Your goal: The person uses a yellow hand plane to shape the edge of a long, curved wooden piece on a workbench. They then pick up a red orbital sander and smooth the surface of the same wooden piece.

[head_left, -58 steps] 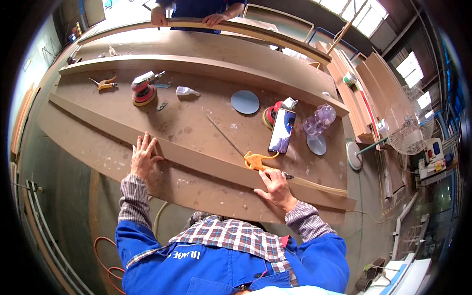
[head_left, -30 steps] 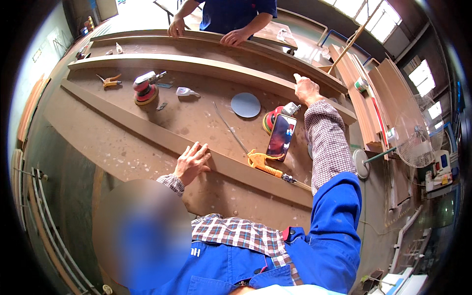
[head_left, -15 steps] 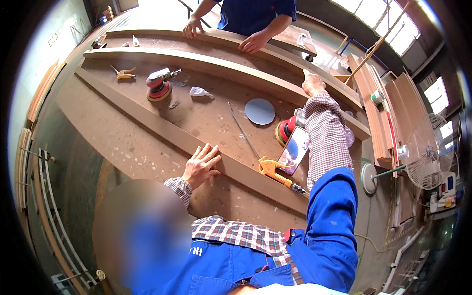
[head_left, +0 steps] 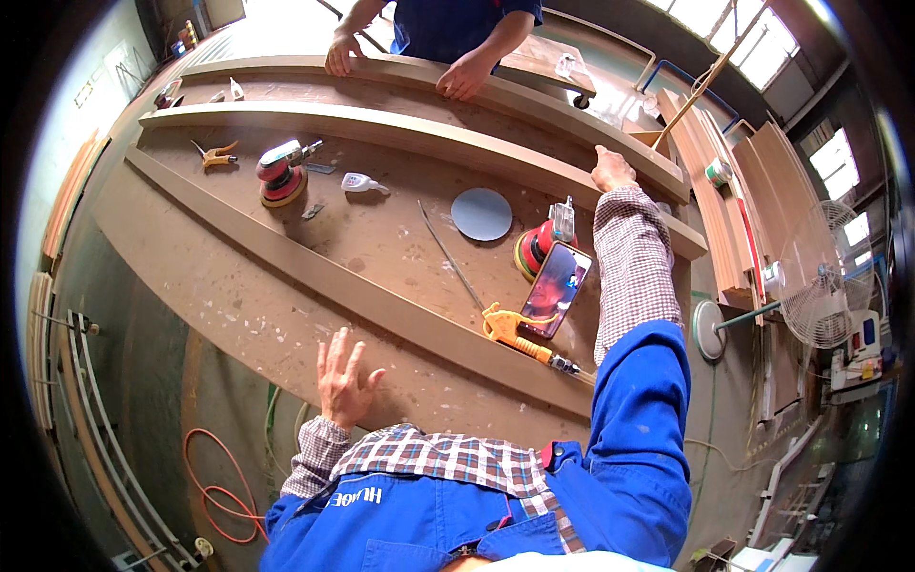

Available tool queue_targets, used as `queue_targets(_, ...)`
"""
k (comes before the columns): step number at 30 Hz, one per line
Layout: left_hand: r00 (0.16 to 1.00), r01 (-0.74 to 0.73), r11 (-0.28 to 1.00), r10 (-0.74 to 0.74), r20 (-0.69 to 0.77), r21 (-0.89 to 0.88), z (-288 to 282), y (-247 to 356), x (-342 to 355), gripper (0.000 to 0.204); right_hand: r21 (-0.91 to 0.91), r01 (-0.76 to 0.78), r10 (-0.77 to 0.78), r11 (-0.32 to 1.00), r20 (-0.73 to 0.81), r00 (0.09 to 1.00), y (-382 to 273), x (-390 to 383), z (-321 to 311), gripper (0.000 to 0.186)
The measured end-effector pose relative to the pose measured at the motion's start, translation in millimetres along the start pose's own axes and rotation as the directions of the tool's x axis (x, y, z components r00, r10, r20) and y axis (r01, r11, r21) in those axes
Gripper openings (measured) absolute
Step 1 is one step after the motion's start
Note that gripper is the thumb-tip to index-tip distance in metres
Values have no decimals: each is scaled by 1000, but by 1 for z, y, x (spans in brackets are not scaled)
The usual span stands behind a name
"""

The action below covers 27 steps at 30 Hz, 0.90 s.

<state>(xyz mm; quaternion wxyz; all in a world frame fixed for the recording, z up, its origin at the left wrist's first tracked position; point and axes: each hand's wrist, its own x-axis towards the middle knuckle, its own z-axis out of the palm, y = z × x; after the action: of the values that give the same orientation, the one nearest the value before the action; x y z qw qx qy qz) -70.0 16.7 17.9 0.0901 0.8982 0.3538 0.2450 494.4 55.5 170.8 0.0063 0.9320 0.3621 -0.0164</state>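
My left hand [head_left: 345, 386] has its fingers spread on the bare worktable [head_left: 219, 276] near its front edge, just below the near board [head_left: 315, 276]. My right hand [head_left: 612, 172] reaches across, fingers curled over the middle wooden board [head_left: 438, 143] near its right end. Beneath that arm and to its left lie a phone [head_left: 555, 291] with a lit screen, a red sander [head_left: 537, 248] and a yellow air blow gun [head_left: 519, 334] on a hose. Farther left are a grey disc [head_left: 481, 214], a white bottle [head_left: 362, 184], a second sander [head_left: 279, 176] and a small blow gun [head_left: 217, 155].
A co-worker [head_left: 448, 29] in blue stands opposite, both hands on the back board [head_left: 381, 71]. A fan [head_left: 824, 276] and stacked boards [head_left: 743, 219] stand at right, a wheeled cart [head_left: 553, 62] behind. An orange hose [head_left: 214, 496] lies on the floor at lower left.
My right hand has moved forward from beside the yellow blow gun to the middle board. My left hand has left the near board and moved down toward me, onto the table.
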Motion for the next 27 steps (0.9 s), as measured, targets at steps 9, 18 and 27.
queue_targets(9,983,97,985,-117,-143,-142,3,-19,-16,48,6,18,-18,1000,-71,997,-4,7,14,34)
queue_targets(18,958,233,951,-260,-117,-205,3,-18,-17,42,-39,29,-35,999,-161,986,-17,18,27,53)
queue_targets(27,956,244,954,-267,-125,-173,5,-19,-18,42,-220,-15,-118,975,-580,806,3,28,-6,87)
